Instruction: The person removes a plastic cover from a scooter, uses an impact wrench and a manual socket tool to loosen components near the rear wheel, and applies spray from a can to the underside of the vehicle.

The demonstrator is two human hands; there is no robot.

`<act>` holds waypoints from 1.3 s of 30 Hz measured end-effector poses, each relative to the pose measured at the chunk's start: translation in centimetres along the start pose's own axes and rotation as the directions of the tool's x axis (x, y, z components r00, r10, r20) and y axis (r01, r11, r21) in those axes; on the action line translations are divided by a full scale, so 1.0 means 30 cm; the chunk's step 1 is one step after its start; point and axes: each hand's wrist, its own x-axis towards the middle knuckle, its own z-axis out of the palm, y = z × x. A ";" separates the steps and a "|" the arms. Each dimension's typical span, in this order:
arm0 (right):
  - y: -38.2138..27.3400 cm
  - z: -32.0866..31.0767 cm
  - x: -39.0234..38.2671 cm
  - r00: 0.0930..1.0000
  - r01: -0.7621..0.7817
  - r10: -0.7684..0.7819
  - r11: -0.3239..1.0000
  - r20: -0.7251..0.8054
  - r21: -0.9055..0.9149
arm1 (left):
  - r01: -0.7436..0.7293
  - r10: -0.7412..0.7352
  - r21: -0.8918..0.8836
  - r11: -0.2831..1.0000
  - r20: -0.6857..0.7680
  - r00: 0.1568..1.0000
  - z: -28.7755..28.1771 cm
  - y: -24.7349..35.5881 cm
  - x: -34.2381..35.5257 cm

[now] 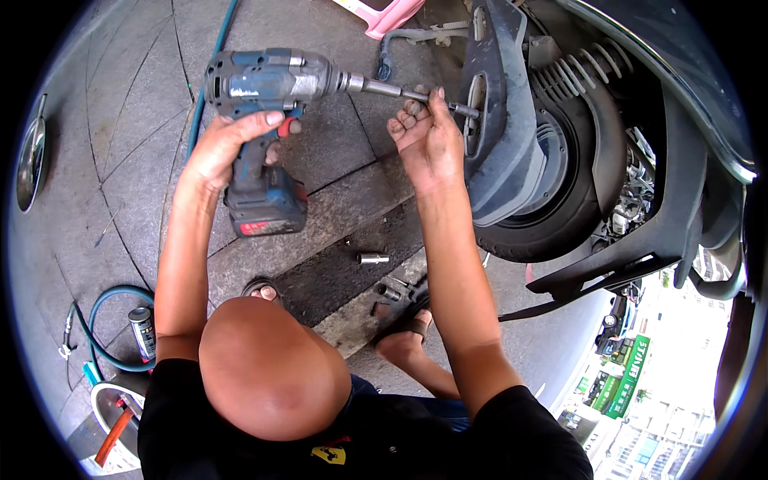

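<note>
Left hand [228, 144] grips the handle of a blue cordless wrench [268, 80], likely heavy at its battery base. Right hand [428, 132] pinches its stiff metal extension bar [392, 90], steadying it against the scooter's rear wheel [560, 192] above the pavement.

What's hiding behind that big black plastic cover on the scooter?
Behind the black cover you can see the tyre and a coiled spring. The cover hides the wheel's middle, so where the drill's long bit ends can't be seen.
</note>
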 end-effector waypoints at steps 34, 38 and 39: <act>0.010 0.035 0.021 0.999 0.041 -0.041 0.999 0.016 0.017 | -0.036 0.031 0.082 0.996 0.057 0.998 -0.020 0.037 0.066; 0.019 0.010 0.023 0.998 0.054 -0.053 0.999 0.015 -0.005 | 0.019 -0.018 -0.008 1.000 0.067 0.998 0.004 0.008 0.064; 0.022 0.008 0.025 0.998 0.054 -0.054 0.999 0.015 -0.004 | 0.019 -0.019 -0.006 1.000 0.068 0.998 0.001 0.007 0.061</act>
